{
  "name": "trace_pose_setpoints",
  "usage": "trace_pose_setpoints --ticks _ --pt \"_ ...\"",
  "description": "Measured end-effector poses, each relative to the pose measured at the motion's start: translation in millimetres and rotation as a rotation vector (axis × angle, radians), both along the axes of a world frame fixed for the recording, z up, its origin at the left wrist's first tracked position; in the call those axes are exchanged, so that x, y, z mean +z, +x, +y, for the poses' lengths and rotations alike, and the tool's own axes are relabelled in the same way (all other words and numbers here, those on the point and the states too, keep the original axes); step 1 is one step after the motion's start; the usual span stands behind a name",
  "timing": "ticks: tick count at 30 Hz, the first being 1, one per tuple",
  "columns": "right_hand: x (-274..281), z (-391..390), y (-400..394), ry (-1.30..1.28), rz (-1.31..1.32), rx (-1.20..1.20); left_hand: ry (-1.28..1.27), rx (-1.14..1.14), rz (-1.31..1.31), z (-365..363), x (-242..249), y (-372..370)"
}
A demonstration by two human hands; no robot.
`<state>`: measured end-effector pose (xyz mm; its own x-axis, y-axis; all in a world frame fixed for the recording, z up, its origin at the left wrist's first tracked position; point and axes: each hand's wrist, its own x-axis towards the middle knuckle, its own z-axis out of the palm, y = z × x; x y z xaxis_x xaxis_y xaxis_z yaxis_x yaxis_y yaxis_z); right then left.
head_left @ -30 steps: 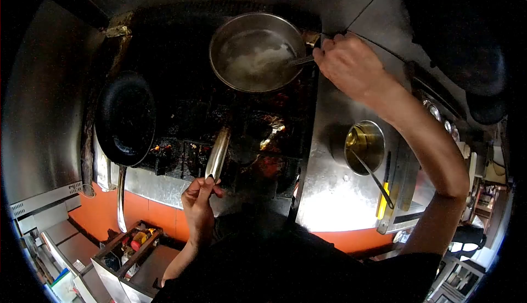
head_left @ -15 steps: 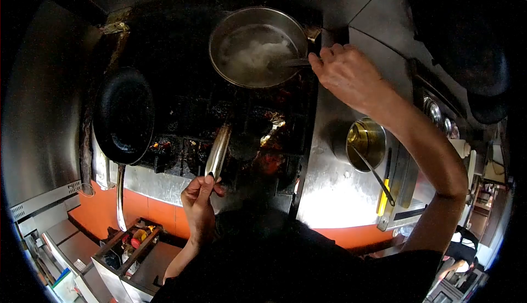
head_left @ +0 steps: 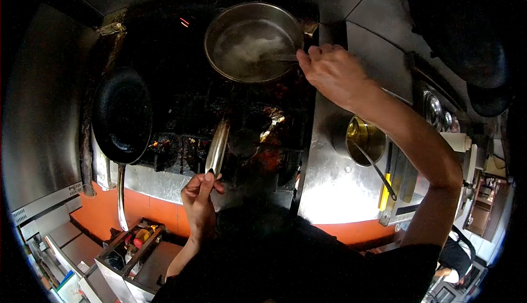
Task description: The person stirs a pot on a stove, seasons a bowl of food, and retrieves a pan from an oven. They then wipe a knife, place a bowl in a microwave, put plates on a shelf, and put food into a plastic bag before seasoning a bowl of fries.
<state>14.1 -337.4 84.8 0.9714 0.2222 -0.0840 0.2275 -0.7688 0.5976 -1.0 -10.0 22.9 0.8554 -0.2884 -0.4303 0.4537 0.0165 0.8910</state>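
Observation:
My left hand [head_left: 198,198] has its thumb and fingers closed round the near end of a shiny metal handle [head_left: 217,149]. The handle's far end fades into the dark stovetop, so what it belongs to is hidden. A round metal pot [head_left: 212,42] stands at the back of the stove, with cloudy liquid and a pale mass [head_left: 258,49] inside. Over its right rim my right hand [head_left: 336,75] grips a thin flat utensil [head_left: 284,58], whose other end dips into the liquid; I cannot tell its kind.
A dark frying pan [head_left: 122,116] rests at the stove's left, its handle jutting forward. On the steel counter to the right stand a metal container [head_left: 369,152] of yellow liquid with a ladle [head_left: 373,167] and a yellow-handled tool [head_left: 385,193]. Another person [head_left: 455,259] is at far right.
My right hand and the utensil have shifted slightly left at the pot. My left hand keeps its hold on the metal handle. The whole view has tilted a little.

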Motion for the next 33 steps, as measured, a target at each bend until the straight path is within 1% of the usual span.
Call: trace_pose_setpoints --ticks 2,6,9,11,14,18,24,27,29,30,31,32,33 --pt "0 2 2 -0.041 -0.042 0.033 0.011 -0.001 0.002 -1 0 0" --pt "1 2 2 -0.036 -0.012 0.027 -0.008 0.008 0.004 -2 1 -1" --pt "-4 1 2 -0.035 -0.052 0.048 0.0 0.002 0.0 -2 1 -2" --pt "-7 2 5 0.017 -0.074 0.02 0.0 -0.015 0.012 0 -1 -2" --pt "-7 8 9 -0.018 -0.054 -0.006 0.033 -0.015 -0.003 0 2 -2" --pt "-7 6 16 -0.013 -0.049 0.001 0.015 -0.013 -0.007 0 1 -2" --pt "-17 -4 34 0.054 -0.132 -0.022 -0.002 -0.013 -0.01 -3 5 -1" --pt "-11 -10 38 0.052 -0.135 -0.085 0.002 -0.003 -0.005 -4 6 2" --pt "1 -25 27 0.24 -0.381 0.259 0.031 0.006 0.04 -1 6 3" --pt "19 -20 22 0.235 -0.39 0.268 0.026 0.013 0.03 -1 7 2" --pt "45 -13 15 0.264 -0.244 0.154 -0.009 0.001 0.019 -2 6 1" --pt "43 -2 14 0.296 -0.082 0.036 -0.038 -0.011 0.025 6 -9 0" --pt "38 -14 12 0.299 -0.079 0.044 -0.036 -0.003 0.027 6 -8 -2"
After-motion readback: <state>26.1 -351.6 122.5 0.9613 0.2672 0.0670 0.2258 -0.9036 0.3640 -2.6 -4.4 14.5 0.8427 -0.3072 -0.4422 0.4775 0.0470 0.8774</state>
